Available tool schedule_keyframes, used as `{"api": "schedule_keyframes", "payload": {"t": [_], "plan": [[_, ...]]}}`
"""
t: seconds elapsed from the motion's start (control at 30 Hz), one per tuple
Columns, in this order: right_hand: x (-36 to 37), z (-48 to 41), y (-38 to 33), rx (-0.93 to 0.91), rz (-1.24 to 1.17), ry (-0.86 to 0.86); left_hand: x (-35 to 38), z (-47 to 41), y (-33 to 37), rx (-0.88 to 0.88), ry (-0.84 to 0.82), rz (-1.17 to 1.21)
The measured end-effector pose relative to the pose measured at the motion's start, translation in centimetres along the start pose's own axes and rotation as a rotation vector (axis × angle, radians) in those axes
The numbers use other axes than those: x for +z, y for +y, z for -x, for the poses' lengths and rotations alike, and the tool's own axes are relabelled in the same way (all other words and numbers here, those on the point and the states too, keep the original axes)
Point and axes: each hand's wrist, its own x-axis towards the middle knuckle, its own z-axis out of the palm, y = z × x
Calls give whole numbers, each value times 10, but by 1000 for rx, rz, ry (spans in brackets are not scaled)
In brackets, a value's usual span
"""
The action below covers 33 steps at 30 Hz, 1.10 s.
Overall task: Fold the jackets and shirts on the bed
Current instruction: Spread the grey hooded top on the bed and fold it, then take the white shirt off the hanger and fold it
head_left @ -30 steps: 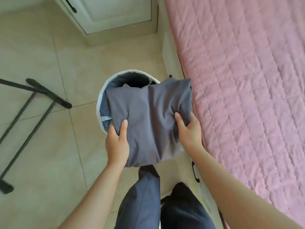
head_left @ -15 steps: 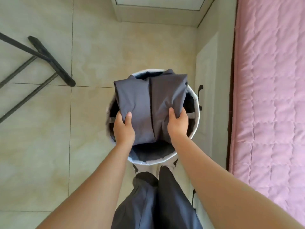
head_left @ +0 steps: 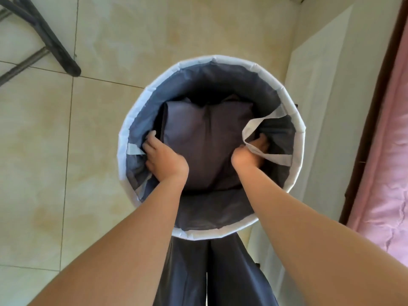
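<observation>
Two bare hands are down inside the round laundry basket (head_left: 298, 129) on my feed, one on each side of the folded grey garment (head_left: 207, 142). The garment lies flat within the basket, well below the pale rim and ringed by the dark blue lining.

The left hand (head_left: 164, 160) sits at the garment's left edge with its fingers curled round that edge, wedged between the cloth and the basket wall. The right hand (head_left: 247, 154) is at the right edge. A white carry strap (head_left: 278, 159) loops across its fingers, so I cannot tell whether it grips the cloth or merely rests against it.

The basket stands on a floor of large beige tiles (head_left: 99, 195), mottled and glossy, with thin dark grout lines. At upper left I see the black legs of a metal rack (head_left: 51, 41) resting on those tiles, well apart from the basket. To the right of the basket rises a white panel (head_left: 320, 107), just beside the rim. Beyond it comes a dark wooden edge (head_left: 373, 120), then the bed's pink quilted cover (head_left: 390, 184) running down the right border of my view. At the bottom, the person's dark trousers (head_left: 209, 272) show below the near rim, between the two bare forearms.
</observation>
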Motion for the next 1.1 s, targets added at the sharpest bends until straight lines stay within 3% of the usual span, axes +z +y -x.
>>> {"api": "schedule_keyframes", "payload": {"t": [0.07,0.13,0.2,0.37,0.63,0.77,0.87,0.97,1.1], "plan": [[0,15,2,-295,254,89,5,8,-8,357,53,-169],[5,26,8,-595,416,12,9,9,-16,710,-70,-437],[12,19,13,-701,628,-136,11,-4,-22,821,-229,-683],[21,-40,22,-490,762,-371,17,-54,-27,632,-523,-858],[27,-48,17,-479,806,-342,15,-47,-24,593,-570,-750],[-8,-9,-1,-629,789,-263,-22,-26,-19,449,-645,-293],[-44,44,-31,-664,562,-323,-69,-4,-9,352,-706,-57],[-84,111,-64,-682,445,-325,-134,19,2,256,-594,160],[-142,200,-107,-813,470,-276,-237,49,17,206,-410,316]]}}
